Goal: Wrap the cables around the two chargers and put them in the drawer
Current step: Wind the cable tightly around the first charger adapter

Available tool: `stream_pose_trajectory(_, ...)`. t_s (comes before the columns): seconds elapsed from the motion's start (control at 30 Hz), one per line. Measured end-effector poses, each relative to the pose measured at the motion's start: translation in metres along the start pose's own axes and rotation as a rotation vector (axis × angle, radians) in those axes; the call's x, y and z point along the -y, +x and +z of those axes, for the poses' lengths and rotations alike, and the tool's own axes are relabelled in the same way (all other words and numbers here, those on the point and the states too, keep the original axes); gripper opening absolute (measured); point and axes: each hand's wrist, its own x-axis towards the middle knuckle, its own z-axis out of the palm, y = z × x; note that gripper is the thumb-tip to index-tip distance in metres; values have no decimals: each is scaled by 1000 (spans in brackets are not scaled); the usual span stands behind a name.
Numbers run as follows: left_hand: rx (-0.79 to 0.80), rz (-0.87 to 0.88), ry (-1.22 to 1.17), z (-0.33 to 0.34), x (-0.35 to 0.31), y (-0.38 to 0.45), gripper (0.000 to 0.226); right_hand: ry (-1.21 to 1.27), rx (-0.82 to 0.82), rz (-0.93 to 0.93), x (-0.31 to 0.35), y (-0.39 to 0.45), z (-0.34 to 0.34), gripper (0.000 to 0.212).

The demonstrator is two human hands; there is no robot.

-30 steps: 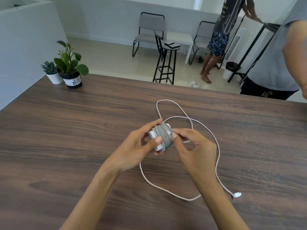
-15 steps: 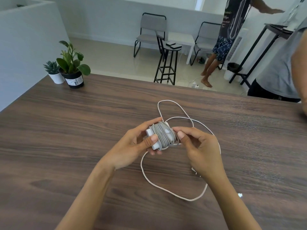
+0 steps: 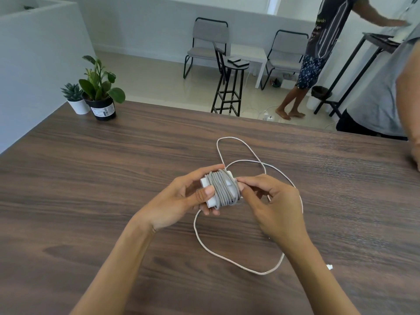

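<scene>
Wooden table (image 3: 91, 201), dark grain, far left corner: small succulent in white pot (image 3: 76, 100) beside larger leafy plant in black pot (image 3: 101, 94), the two pots touching or nearly so. Beyond the far edge: black stool (image 3: 229, 87) carrying dark flat items, two grey chairs (image 3: 208, 42), a standing person (image 3: 318, 55) at a black stand, and a second person in a grey shirt (image 3: 381, 87) at the table's right edge. Centre of table, held above the surface: white charger (image 3: 210, 192), its body bound in grey cable turns (image 3: 225, 189). Left hand (image 3: 179, 201) grips the charger, thumb across its near face, fingers curled behind. Right hand (image 3: 272, 205) pinches the winding at the charger's right side with thumb and forefinger; remaining fingers curled. Loose white cable (image 3: 238, 262) lies in loops on the table round both hands, its plug end (image 3: 329, 267) lower right.
</scene>
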Motion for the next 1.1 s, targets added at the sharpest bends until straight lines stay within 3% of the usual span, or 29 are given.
stream_pose_trajectory(0.27, 7, 5, 2, 0, -1, 0, 47, -21, -88, 13, 3, -3, 3, 18)
stream_pose_trajectory(0.53, 5, 8, 18, 0, -4, 0, 47, 71, -34, 89, 4, -1, 0, 24)
stream_pose_trajectory(1.1, 5, 32, 59, 2, -8, 0, 49, 129, 5, 104, 0, -1, -1, 15)
